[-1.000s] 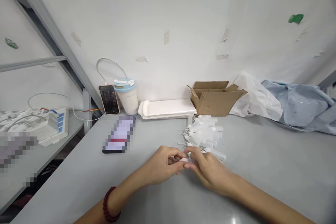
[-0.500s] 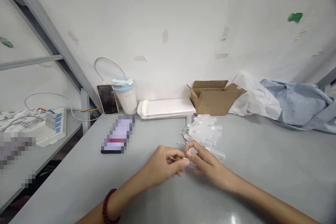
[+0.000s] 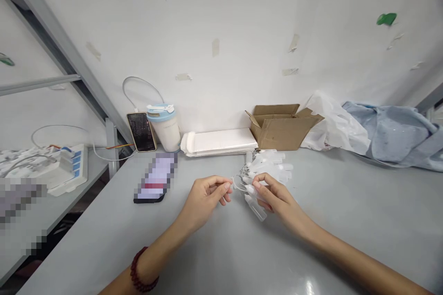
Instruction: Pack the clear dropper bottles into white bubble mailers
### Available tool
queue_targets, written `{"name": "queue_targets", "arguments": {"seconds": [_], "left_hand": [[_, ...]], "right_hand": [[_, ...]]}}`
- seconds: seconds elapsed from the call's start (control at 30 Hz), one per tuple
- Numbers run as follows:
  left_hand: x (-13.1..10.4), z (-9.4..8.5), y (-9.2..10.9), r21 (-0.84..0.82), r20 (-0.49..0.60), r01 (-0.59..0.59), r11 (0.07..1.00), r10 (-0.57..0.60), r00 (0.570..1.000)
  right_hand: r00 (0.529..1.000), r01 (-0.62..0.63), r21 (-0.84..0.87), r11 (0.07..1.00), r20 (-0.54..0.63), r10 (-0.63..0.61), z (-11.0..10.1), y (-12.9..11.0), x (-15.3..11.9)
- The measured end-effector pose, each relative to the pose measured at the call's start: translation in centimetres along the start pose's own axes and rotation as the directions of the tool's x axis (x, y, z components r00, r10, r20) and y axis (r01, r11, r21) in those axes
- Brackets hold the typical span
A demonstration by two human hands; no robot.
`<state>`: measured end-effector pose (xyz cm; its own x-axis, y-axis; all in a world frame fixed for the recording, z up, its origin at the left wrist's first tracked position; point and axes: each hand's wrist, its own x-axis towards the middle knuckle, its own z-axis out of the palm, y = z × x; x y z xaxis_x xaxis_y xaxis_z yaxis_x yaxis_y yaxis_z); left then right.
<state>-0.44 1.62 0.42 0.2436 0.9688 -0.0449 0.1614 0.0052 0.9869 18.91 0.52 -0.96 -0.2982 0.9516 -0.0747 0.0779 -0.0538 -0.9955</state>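
Observation:
My right hand [image 3: 274,193] is closed in a pinch around a small white plastic bottle [image 3: 249,189] with a thin, needle-like tip pointing left. A thin white cord [image 3: 236,187] curves from near that tip toward my left hand [image 3: 209,198], whose thumb and fingertips are pinched together on its end; any tiny part between them is hidden. Just below my right fingers, a clear capped bottle [image 3: 256,208] lies on the table at a slant. Behind my hands is a heap of similar translucent bottles [image 3: 266,163] with thin cords.
Along the wall stand a phone [image 3: 141,131] on a cable, a cup with a blue lid [image 3: 165,129], flat white boxes [image 3: 221,142], an open cardboard box [image 3: 284,132], a white plastic bag [image 3: 335,124] and blue cloth [image 3: 398,136]. A blurred-out device [image 3: 155,179] lies left.
My hands have moved apart and slightly up, the bottle tip and cord now showing between them. The clear bottle below my right hand has come into view.

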Motion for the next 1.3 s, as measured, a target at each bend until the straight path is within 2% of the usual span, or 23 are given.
{"name": "queue_targets", "arguments": {"seconds": [0.23,0.6,0.93,1.3], "left_hand": [[0.22,0.10,-0.26,0.000,-0.023,0.029,1.000,-0.029,0.999],[-0.46,0.25,0.28,0.062,0.143,-0.043,0.997,0.033,0.989],[-0.33,0.21,-0.12,0.068,0.116,-0.050,0.996,0.042,0.992],[-0.31,0.06,-0.36,0.066,0.150,-0.061,0.996,0.050,0.987]], "right_hand": [[0.999,0.023,-0.026,0.999,0.031,-0.022,0.15,0.09,-0.28],[0.996,0.045,-0.022,0.999,0.075,-0.044,0.43,-0.20,-0.35],[0.997,0.043,-0.014,0.999,0.070,-0.042,0.47,-0.16,-0.47],[0.996,0.047,0.022,0.999,0.078,-0.049,0.53,-0.06,-0.52]]}}
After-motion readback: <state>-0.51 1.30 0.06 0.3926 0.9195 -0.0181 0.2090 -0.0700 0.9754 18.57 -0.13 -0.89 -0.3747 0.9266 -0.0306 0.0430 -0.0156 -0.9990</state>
